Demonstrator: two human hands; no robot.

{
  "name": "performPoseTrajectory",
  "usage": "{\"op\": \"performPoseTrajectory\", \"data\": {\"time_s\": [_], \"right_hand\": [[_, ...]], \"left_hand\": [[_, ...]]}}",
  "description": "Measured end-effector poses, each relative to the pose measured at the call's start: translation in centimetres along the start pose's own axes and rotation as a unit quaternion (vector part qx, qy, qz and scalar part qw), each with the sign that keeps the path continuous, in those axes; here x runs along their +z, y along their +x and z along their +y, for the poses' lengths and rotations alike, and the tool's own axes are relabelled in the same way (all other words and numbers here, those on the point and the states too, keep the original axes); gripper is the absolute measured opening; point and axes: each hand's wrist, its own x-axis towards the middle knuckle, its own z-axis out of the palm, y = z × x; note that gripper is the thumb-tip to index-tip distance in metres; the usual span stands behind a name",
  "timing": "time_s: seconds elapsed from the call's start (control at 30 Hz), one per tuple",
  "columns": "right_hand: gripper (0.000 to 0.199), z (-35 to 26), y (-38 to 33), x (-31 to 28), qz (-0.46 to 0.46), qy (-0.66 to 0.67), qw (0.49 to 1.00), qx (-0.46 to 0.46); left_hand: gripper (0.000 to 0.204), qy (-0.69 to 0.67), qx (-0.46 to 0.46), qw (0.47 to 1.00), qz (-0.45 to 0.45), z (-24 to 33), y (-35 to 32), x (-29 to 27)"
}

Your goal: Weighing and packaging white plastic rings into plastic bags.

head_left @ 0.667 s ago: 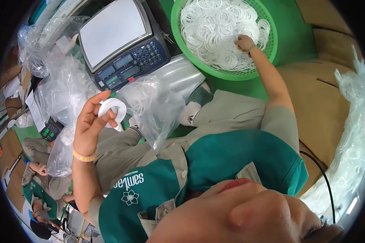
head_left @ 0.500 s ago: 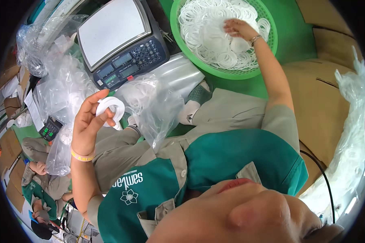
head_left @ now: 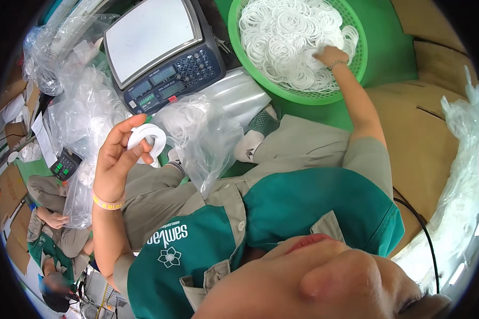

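Note:
A small stack of flat white rings [head_left: 157,139] is pinched between the thumb and fingers of my left hand [head_left: 120,154], raised in front of the scale. At the far right, my right hand [head_left: 332,55] reaches into a green plastic basket [head_left: 274,83] full of loose white rings [head_left: 284,45]. Its fingers are curled down onto rings near the basket's right side, and the fingertips are partly hidden. Below the scale, beside my left hand, a clear plastic bag [head_left: 197,130] lies with white rings inside.
A counting scale [head_left: 149,40] with a white pan stands at the far left of the basket. Heaped clear plastic bags [head_left: 77,106] lie left of it. Cardboard [head_left: 415,143] and plastic wrap [head_left: 452,202] are on the right. Another person [head_left: 56,239] sits at lower left.
My right hand has moved right and slightly nearer within the basket, and its spread fingers have curled in. My left hand keeps its rings almost in place.

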Motion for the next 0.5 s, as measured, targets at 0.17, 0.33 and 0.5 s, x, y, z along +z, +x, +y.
{"op": "performPoseTrajectory", "data": {"time_s": [0.17, 0.33, 0.5], "right_hand": [[0.042, -3.9, 1.2, 3.6, 0.047, 0.06, 0.997, -0.01], [0.039, -1.0, 4.7, 4.2, 0.015, 0.215, 0.975, -0.054], [0.033, 5.5, 6.4, 3.1, -0.061, 0.393, 0.917, -0.028]], "left_hand": [[0.04, 0.005, -0.01, 0.999, 0.033, -0.5, -1.0, -0.1], [0.04, 0.007, -0.009, 0.999, 0.03, -0.8, -1.1, 0.1], [0.039, -0.003, -0.017, 1.0, 0.005, -1.3, -0.1, -0.3]]}}
